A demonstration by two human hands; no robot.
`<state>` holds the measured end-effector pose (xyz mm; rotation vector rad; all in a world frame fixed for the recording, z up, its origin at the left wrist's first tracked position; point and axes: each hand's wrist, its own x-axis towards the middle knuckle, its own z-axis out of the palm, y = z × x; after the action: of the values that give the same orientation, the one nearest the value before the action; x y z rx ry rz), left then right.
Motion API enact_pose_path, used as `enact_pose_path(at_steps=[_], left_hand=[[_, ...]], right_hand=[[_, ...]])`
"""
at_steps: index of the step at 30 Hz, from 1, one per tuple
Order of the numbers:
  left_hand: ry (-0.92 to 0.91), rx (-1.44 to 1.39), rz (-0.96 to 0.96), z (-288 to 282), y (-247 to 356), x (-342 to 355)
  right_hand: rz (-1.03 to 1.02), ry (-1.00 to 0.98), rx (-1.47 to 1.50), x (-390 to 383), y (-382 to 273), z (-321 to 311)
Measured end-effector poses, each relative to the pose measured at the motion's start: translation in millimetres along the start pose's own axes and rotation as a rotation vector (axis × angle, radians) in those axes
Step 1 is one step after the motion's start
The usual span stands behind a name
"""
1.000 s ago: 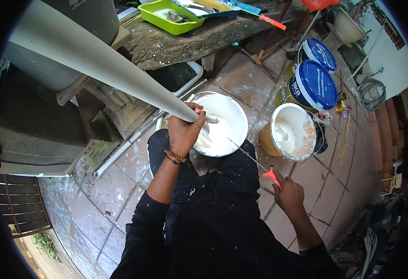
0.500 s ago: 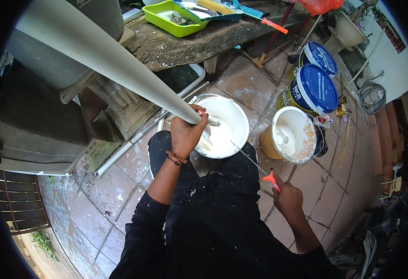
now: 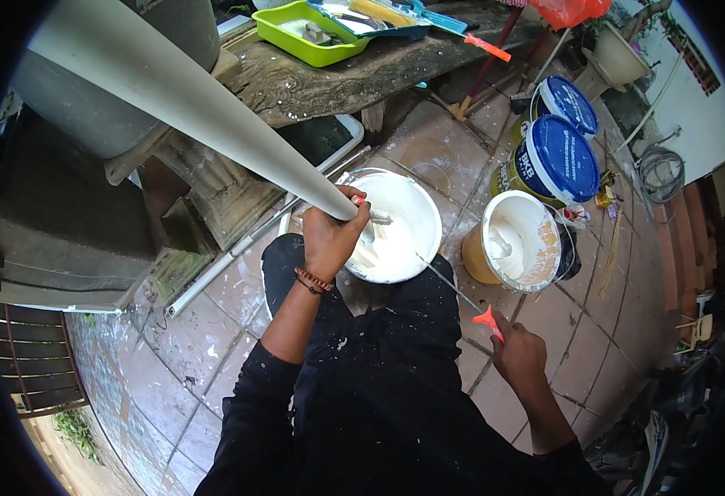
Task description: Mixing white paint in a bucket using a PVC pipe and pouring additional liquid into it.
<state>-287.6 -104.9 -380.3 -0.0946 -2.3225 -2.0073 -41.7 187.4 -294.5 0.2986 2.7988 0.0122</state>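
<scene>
1. The left hand (image 3: 329, 240) is clamped around the lower end of a long pale pipe (image 3: 189, 107), which slants up and away to the upper left of it.
2. Just beyond that hand's knuckles sits a white bucket (image 3: 395, 227) with white paint in it; the end of the pipe hangs over the bucket's near rim, and a small pale tool end (image 3: 379, 217) pokes out from the hand over the paint.
3. The right hand (image 3: 518, 357) is closed on the orange handle (image 3: 489, 321) of a thin metal tool, whose shaft (image 3: 445, 285) runs up and left from the hand toward the white bucket's edge.
4. Just ahead of the right hand stands a second bucket (image 3: 518, 240), yellowish outside and coated white inside, with a stirrer resting in it.
5. Farther beyond it stand two tubs with blue lids (image 3: 561, 157), close together.
6. Well beyond the left hand, a rough wooden worktop (image 3: 338, 78) carries a lime-green tray (image 3: 300, 33).
7. The person crouches in paint-flecked dark clothing on a tiled floor (image 3: 172, 355) marked with white splashes.
</scene>
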Motion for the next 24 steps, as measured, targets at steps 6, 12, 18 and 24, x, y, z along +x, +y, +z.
enact_pose_path(at_steps=[6, 12, 18, 24], left_hand=[[0.04, -0.066, 0.018, 3, -5, 1], [0.045, -0.028, 0.032, 4, -1, 2], [0.038, -0.047, 0.006, 3, -6, 3], [-0.012, -0.026, -0.003, 0, 1, 2]], right_hand=[[-0.046, 0.004, 0.036, 4, -7, -4], [-0.001, 0.009, -0.025, 7, -3, 4], [-0.068, -0.045, 0.002, 2, -7, -14], [-0.031, 0.028, 0.007, 12, -7, 4]])
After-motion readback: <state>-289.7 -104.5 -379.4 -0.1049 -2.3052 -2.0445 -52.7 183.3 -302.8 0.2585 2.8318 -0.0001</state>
